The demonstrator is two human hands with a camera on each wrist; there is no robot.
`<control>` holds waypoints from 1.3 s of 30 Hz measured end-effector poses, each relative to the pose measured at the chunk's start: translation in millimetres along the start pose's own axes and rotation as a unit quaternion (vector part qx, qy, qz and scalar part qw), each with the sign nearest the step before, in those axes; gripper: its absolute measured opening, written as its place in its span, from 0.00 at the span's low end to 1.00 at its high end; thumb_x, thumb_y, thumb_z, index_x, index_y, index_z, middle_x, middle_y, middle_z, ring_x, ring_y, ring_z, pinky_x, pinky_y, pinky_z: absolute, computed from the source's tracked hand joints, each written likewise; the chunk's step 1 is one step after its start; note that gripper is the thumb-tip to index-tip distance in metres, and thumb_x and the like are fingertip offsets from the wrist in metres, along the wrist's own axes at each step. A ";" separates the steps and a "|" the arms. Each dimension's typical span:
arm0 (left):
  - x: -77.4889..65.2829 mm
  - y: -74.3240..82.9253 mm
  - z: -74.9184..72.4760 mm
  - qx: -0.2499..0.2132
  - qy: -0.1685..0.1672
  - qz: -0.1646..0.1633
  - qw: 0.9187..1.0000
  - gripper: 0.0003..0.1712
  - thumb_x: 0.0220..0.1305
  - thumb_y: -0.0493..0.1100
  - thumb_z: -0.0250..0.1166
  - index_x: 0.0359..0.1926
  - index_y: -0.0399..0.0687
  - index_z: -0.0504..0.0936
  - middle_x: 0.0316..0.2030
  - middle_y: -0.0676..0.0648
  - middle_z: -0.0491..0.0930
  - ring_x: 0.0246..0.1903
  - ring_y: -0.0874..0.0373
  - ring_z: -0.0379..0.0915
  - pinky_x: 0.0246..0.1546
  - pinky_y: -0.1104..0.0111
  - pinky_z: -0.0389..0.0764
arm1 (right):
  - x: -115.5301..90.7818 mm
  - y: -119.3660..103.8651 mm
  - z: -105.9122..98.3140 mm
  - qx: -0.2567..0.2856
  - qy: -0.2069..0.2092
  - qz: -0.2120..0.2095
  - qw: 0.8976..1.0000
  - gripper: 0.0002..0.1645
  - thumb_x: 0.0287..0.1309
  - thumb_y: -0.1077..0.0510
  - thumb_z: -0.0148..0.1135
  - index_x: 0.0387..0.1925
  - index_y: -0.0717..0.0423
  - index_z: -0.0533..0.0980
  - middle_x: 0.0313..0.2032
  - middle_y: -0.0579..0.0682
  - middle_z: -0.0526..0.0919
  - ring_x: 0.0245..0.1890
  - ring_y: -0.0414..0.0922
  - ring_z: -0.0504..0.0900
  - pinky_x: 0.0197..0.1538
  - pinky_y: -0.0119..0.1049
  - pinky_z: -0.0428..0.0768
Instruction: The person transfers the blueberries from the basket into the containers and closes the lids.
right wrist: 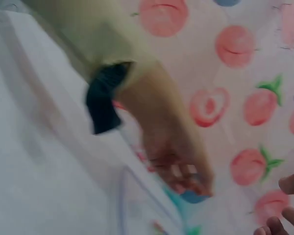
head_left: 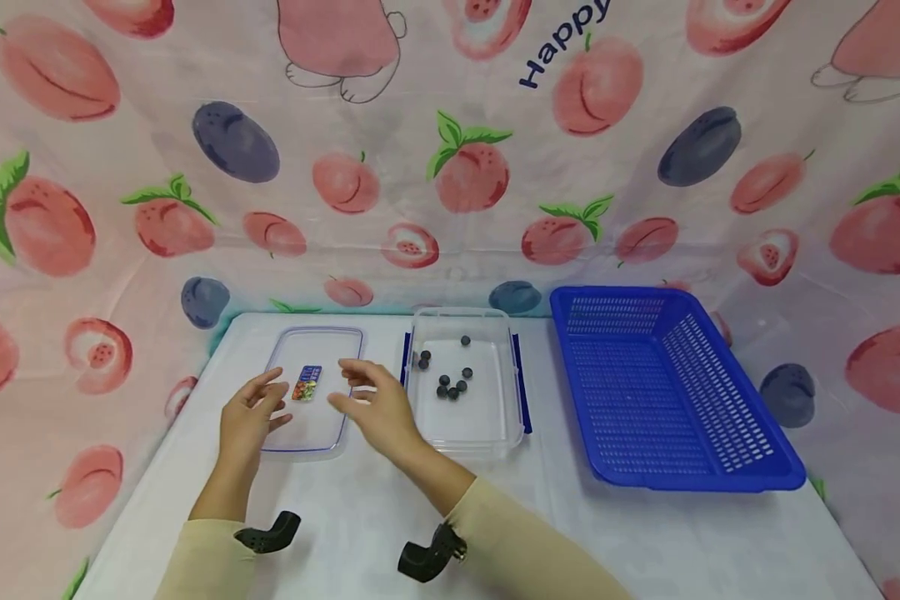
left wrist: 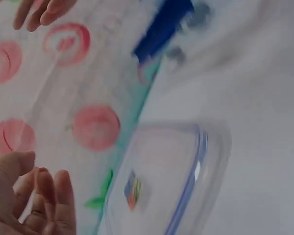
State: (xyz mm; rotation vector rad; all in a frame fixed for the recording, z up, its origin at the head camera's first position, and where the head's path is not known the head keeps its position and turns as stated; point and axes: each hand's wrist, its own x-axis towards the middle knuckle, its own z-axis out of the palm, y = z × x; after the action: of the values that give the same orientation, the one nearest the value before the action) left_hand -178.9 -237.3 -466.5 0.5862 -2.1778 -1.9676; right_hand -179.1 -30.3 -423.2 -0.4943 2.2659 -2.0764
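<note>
A clear plastic lid (head_left: 311, 429) with a blue rim lies flat on the table at the left, a small colourful label (head_left: 307, 383) on it. My left hand (head_left: 247, 417) hovers at the lid's left edge, fingers loosely bent around nothing. Over the lid's right edge is my right hand (head_left: 381, 410), thumb and fingers apart and holding nothing. To the right stands a clear plastic box (head_left: 487, 425) with blue side latches (head_left: 522, 383). Several small dark round pieces (head_left: 453, 393) lie in it. The left wrist view shows the lid (left wrist: 159, 147) below the fingers' level, somewhat blurred.
A big blue slotted basket (head_left: 645, 400) stands right of the box, reaching the table's right edge. Behind the white table (head_left: 345, 533) hangs a fruit-printed cloth (head_left: 390, 133). Black wrist mounts (head_left: 270, 533) stick out from both sleeves.
</note>
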 end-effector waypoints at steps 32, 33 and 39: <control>49.5 -51.4 -64.0 0.433 -0.029 0.067 0.898 0.36 0.66 0.56 0.62 0.63 0.32 0.72 0.51 0.32 0.79 0.53 0.33 0.71 0.55 0.42 0.69 | 24.8 98.5 68.8 -0.234 0.092 0.177 0.952 0.43 0.45 0.54 0.78 0.62 0.66 0.72 0.46 0.52 0.73 0.45 0.46 0.76 0.55 0.36 0.78; 49.8 -50.8 -63.0 0.431 -0.026 0.063 0.900 0.36 0.66 0.56 0.62 0.63 0.32 0.72 0.51 0.32 0.79 0.53 0.33 0.71 0.55 0.42 0.69 | 25.6 97.4 68.1 -0.235 0.089 0.181 0.951 0.42 0.45 0.55 0.79 0.61 0.66 0.73 0.46 0.53 0.73 0.45 0.46 0.76 0.55 0.36 0.78; 50.6 -47.0 -54.0 0.411 -0.003 0.043 0.911 0.34 0.65 0.56 0.62 0.61 0.34 0.75 0.48 0.34 0.80 0.49 0.37 0.73 0.49 0.47 0.71 | 27.8 93.9 63.6 -0.231 0.090 0.194 0.949 0.42 0.43 0.57 0.79 0.61 0.64 0.73 0.48 0.54 0.74 0.48 0.49 0.77 0.58 0.39 0.77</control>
State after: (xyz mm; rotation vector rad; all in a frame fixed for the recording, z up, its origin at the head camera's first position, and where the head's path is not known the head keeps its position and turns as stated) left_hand -196.7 -309.4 -513.1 0.5470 -2.9245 -0.9230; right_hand -210.6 -93.1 -516.4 0.1465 2.6859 -1.4585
